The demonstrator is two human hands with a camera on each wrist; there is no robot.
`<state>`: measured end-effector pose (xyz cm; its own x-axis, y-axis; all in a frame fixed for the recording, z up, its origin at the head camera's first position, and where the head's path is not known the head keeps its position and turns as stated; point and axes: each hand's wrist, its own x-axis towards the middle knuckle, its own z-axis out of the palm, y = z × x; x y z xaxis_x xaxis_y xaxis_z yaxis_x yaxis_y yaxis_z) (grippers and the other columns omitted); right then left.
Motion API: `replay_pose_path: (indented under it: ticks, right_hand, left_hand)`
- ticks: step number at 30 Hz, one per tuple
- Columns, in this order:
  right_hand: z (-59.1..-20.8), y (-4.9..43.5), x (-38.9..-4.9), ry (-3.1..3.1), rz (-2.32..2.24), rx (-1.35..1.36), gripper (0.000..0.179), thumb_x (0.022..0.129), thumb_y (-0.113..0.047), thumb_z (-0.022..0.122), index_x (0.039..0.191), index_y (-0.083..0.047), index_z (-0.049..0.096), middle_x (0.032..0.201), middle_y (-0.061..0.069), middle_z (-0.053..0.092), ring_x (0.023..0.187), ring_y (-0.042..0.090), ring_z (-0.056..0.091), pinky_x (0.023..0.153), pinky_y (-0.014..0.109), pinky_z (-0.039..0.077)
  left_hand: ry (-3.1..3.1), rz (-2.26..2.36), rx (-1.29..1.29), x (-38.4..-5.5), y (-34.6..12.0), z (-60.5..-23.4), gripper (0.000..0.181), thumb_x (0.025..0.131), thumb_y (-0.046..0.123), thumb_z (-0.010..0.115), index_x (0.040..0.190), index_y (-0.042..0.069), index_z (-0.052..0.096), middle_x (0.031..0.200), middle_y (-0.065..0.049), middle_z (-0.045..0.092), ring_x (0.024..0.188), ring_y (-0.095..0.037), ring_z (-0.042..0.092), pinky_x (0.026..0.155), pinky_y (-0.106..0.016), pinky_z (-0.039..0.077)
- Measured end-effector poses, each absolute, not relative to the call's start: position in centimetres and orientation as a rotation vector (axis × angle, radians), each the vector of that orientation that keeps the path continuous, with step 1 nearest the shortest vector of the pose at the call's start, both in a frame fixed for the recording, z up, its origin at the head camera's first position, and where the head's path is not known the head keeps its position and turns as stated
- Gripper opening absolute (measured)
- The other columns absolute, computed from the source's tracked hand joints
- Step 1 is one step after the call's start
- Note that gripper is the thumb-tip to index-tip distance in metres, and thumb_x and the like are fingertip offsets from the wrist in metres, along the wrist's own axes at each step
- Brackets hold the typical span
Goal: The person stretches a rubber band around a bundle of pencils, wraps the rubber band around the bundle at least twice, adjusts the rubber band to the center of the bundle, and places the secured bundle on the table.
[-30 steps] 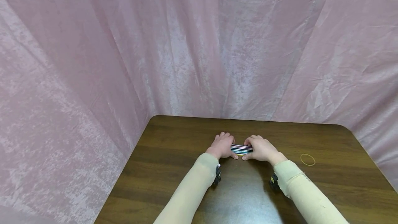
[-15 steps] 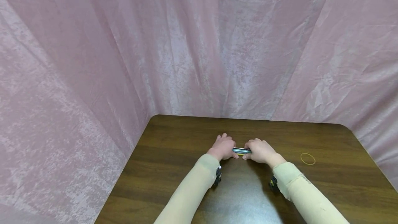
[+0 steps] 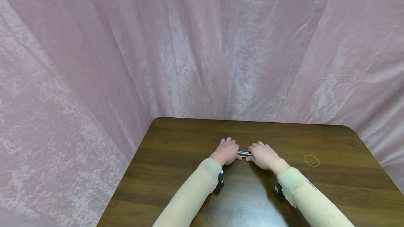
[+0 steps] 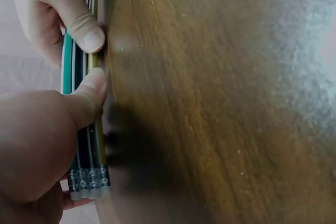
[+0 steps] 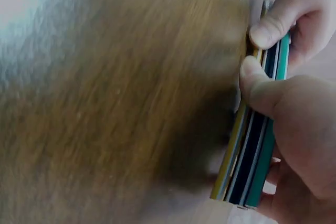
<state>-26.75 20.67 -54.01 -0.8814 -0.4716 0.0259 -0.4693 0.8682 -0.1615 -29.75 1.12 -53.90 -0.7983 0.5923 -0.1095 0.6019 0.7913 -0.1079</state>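
A bundle of pencils [image 3: 245,153] lies crosswise between my two hands over the table. Its striped sides show green, dark blue and yellow in the left wrist view, where metal ferrules and pale erasers [image 4: 90,192] cap the near end. My left hand [image 3: 226,151] grips the eraser end, thumb across the yellow pencil [image 4: 101,145]. Around the other part curls my right hand [image 3: 263,155]; beyond it the flat, blunt pencil ends [image 5: 233,201] stick out in the right wrist view. Both thumb tips sit close together on the near side. Fingers behind the bundle are mostly hidden.
A thin yellow ring, like a rubber band [image 3: 312,166], lies on the brown wooden table [image 3: 176,139] to the right of my right hand. Pink curtains [image 3: 202,45] hang behind the table and along its left side.
The pencils between my hands have gone from a wider striped row to a narrower bundle. A red edge now shows at its back. My fingers have drawn in; the yellow ring stays put.
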Motion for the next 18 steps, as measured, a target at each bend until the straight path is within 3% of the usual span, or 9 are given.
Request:
replay_pose_path:
  ticks: [8,12,18]
  right_hand:
    - [-53.0,20.5,-26.4,3.078,-0.254,-0.696,0.022,0.105,-0.029,0.07,0.098,-0.011,0.059,0.081,0.001,0.063,0.084,0.034,0.067,0.072,0.054,0.054]
    - [-52.8,20.5,-26.3,3.122,-0.27,-0.725,0.022,0.105,-0.027,0.07,0.098,-0.01,0.058,0.085,0.003,0.064,0.086,0.035,0.066,0.071,0.053,0.054]
    - [-52.8,20.4,-26.1,3.157,-0.258,-0.748,0.021,0.103,-0.026,0.073,0.097,-0.012,0.058,0.092,0.004,0.067,0.09,0.034,0.064,0.071,0.053,0.053]
  left_hand:
    - [3.01,-0.217,1.036,-29.7,1.3,-53.8,0.031,0.108,0.046,0.056,0.127,0.022,0.063,0.118,0.007,0.073,0.112,-0.017,0.058,0.097,-0.041,0.039]
    - [3.059,-0.27,1.068,-29.6,1.3,-53.8,0.025,0.111,0.04,0.055,0.125,0.021,0.062,0.118,0.005,0.071,0.11,-0.018,0.057,0.098,-0.042,0.04]
    - [3.112,-0.325,1.104,-29.2,1.3,-54.0,0.021,0.111,0.037,0.058,0.115,0.017,0.063,0.106,0.002,0.07,0.098,-0.017,0.059,0.089,-0.033,0.047]
